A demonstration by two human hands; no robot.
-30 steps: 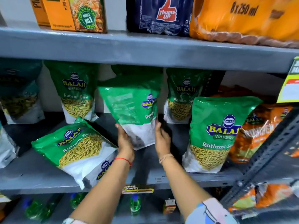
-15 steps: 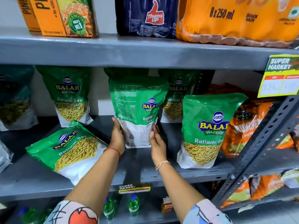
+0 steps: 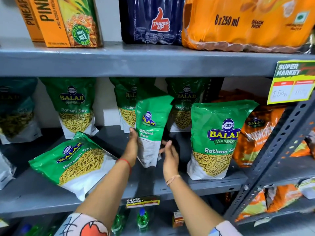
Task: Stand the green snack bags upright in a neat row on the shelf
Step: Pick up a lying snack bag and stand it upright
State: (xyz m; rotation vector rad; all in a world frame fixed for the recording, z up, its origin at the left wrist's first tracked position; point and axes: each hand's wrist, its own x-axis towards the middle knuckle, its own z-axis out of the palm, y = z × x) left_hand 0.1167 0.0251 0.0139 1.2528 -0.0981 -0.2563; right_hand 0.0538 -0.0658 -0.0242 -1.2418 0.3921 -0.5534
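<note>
The shelf [image 3: 153, 65] is painted grey metal with a matt, slightly scuffed surface. To the right of the shelf, the upright post [image 3: 279, 150] is the same grey metal, with punched holes. The green snack bags [image 3: 214, 138] on the shelf are glossy plastic film; light reflects on their upper parts, and the lower parts are white. The bag in the middle [image 3: 150, 126], which the left hand [image 3: 133, 142] holds, is the same shiny, wrinkled film. Above the shelf, the juice carton [image 3: 68, 21] looks like smooth printed cardboard, and the orange pack [image 3: 247, 23] is shiny plastic wrap. At the right end of the shelf, the price tag [image 3: 293, 82] looks like matt paper.
</note>
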